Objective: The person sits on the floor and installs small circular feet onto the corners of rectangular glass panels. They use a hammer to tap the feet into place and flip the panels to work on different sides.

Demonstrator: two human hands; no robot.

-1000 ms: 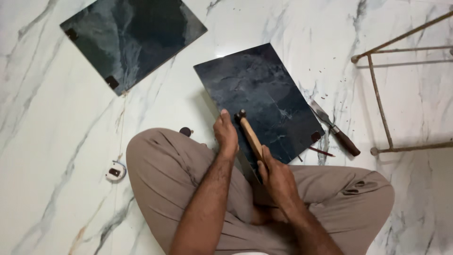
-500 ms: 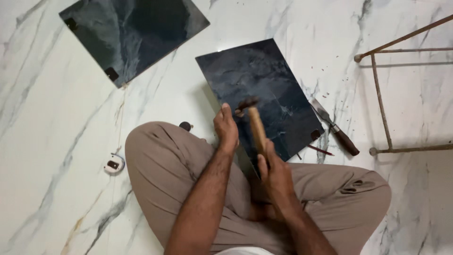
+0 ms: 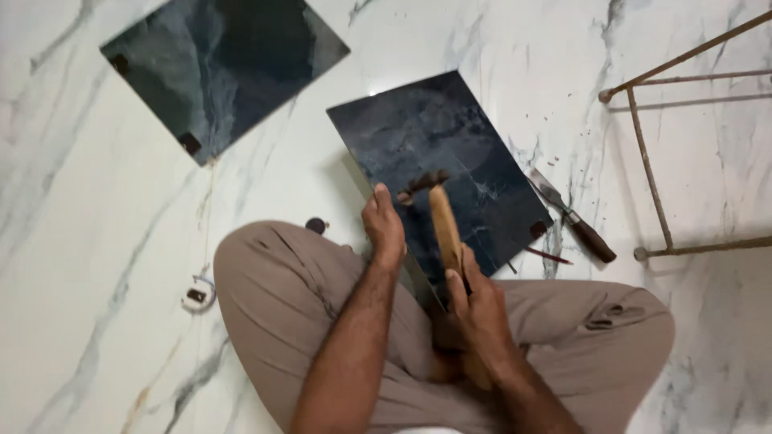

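white marble floor with grey veining, person sitting cross-legged on it in tan trousers. two dark stone-look tiles: far tile lies flat at upper left, well apart, untouched, small dark pads at two of its corners. near tile sits just ahead of the knees, near edge tilted up toward the lap, one corner pad visible at its right. metal rod frame stands off to the right. left hand is closed over the near tile's lower-left edge, steadying it. right hand is clenched round the wooden handle of a hammer, head poised over the tile's near edge. chisel-like tool lies beside the tile, unused. judgement: work on the near tile's edge is mid-way, no break or chip visible yet; far tile not started or already set aside, cannot tell which.
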